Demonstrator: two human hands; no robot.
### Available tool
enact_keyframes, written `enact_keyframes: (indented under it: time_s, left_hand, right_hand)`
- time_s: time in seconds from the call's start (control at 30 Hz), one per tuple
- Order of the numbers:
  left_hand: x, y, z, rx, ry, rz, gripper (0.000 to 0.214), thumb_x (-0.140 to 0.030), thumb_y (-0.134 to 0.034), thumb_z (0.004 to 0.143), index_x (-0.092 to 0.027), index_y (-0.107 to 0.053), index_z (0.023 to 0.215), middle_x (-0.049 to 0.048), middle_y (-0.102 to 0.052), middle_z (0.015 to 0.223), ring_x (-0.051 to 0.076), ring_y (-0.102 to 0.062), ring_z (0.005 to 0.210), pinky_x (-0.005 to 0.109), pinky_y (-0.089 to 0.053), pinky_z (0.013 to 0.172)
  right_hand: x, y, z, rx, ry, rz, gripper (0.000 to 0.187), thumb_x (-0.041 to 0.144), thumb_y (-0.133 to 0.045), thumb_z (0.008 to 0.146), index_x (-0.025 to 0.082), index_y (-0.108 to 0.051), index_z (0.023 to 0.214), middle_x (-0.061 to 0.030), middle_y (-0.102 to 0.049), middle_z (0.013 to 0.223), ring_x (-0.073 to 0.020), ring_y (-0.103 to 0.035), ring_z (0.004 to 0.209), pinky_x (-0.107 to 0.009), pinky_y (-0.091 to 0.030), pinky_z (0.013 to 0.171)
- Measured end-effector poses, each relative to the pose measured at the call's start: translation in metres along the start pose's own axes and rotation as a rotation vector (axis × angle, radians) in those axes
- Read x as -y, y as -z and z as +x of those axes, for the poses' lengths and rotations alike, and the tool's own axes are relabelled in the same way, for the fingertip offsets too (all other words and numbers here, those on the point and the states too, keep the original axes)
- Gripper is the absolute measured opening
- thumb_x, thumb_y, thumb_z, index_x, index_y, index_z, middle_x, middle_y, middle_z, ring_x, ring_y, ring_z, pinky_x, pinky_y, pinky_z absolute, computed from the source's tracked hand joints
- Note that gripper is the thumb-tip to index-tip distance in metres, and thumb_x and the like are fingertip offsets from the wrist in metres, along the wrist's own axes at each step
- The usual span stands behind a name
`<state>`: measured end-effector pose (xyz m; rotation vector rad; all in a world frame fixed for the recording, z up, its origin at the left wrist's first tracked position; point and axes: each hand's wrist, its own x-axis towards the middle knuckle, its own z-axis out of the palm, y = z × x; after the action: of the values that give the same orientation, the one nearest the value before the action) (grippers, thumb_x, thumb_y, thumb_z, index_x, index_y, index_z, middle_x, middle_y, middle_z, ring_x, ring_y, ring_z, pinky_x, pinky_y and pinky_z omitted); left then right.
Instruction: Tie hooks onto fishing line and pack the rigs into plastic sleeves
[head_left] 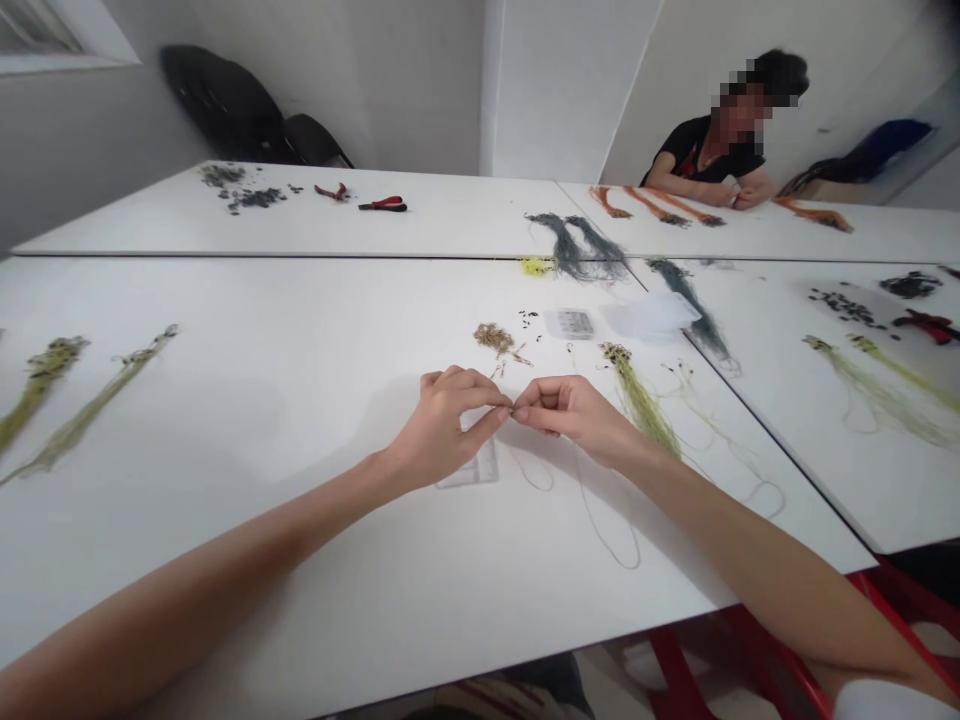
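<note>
Head view: fingers (487,398) on thread (598,515), apparently

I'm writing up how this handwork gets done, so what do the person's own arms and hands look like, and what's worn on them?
The left hand and right hand are bare, with no gloves, rings or watch showing. The left forearm and right forearm are bare too. A white sleeve shows at the bottom edge by the right arm.

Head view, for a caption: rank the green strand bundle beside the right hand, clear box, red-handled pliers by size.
Green strand bundle largest.
Clear box and red-handled pliers look alike; the pliers lie farther off, so unranked.
</note>
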<state>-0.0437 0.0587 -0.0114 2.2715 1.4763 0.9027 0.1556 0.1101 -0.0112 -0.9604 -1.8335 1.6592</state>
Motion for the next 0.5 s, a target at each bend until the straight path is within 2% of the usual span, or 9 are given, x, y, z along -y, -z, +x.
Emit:
enact_keyframes:
  time_s: [0.13,0.3,0.5]
  left_hand:
    - [-0.0005,0.0035,0.0017,0.022,0.056,-0.093,0.017,-0.030,-0.055,0.089,-0.029,-0.072,0.093,0.0020,-0.070,0.096,0.022,-0.060,0.093,0.043,-0.038,0.090]
    - [0.0025,0.0079,0.0027,0.034,0.082,-0.209,0.023,-0.020,-0.055,0.086,-0.029,-0.071,0.101,0.0019,-0.069,0.103,0.022,-0.059,0.098,0.038,-0.045,0.087]
    - [0.0016,0.0064,0.0033,0.060,0.056,-0.082,0.018,-0.029,-0.054,0.089,-0.030,-0.072,0.088,0.0012,-0.069,0.097,0.023,-0.059,0.094,0.047,-0.035,0.095]
  right_hand:
    - [-0.0009,0.0006,0.0007,0.002,0.006,0.002,0.017,0.036,-0.068,0.077,0.019,-0.067,0.080,0.0020,-0.050,0.062,-0.0109,-0.040,0.057,-0.026,-0.027,0.051]
    - [-0.0008,0.0015,0.0014,-0.013,0.015,0.008,0.016,0.034,-0.068,0.077,0.018,-0.068,0.081,0.0003,-0.055,0.067,-0.0107,-0.043,0.059,-0.026,-0.032,0.055]
    - [0.0007,0.0007,0.0003,-0.012,0.014,-0.020,0.014,0.032,-0.066,0.079,0.018,-0.067,0.081,0.0011,-0.053,0.066,-0.0102,-0.041,0.057,-0.026,-0.029,0.052]
